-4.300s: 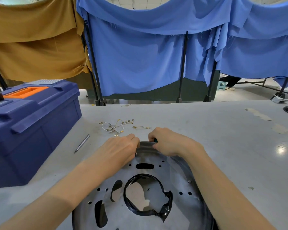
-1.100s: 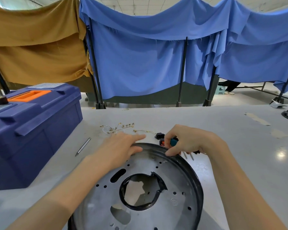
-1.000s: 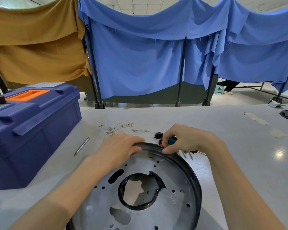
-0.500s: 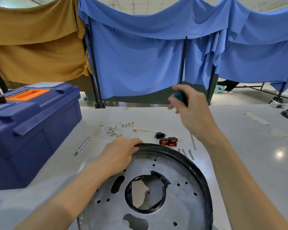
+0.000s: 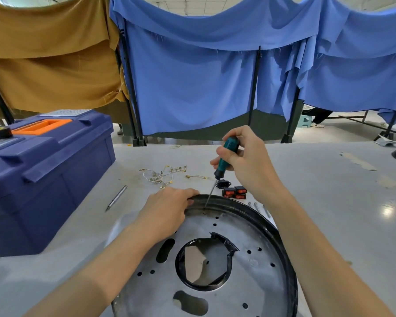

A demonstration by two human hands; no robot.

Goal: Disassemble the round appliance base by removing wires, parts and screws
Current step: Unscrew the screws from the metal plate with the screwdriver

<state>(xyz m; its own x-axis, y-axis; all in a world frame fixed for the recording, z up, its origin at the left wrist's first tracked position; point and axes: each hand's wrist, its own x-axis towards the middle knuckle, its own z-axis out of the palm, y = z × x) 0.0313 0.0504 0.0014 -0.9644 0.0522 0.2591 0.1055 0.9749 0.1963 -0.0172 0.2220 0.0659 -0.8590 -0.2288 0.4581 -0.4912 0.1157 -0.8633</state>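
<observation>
Your left hand [image 5: 167, 209] clamps the round base [image 5: 249, 239] at its far rim; your right hand [image 5: 245, 161] grips the screwdriver [image 5: 224, 161], tip just inside that edge; bare table [image 5: 329, 202] to the right.

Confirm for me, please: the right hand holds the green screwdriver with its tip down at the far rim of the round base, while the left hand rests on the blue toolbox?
Not quite. In the head view, the left hand grips the far rim of the round base, not the toolbox. The right hand does hold the screwdriver there.
</observation>
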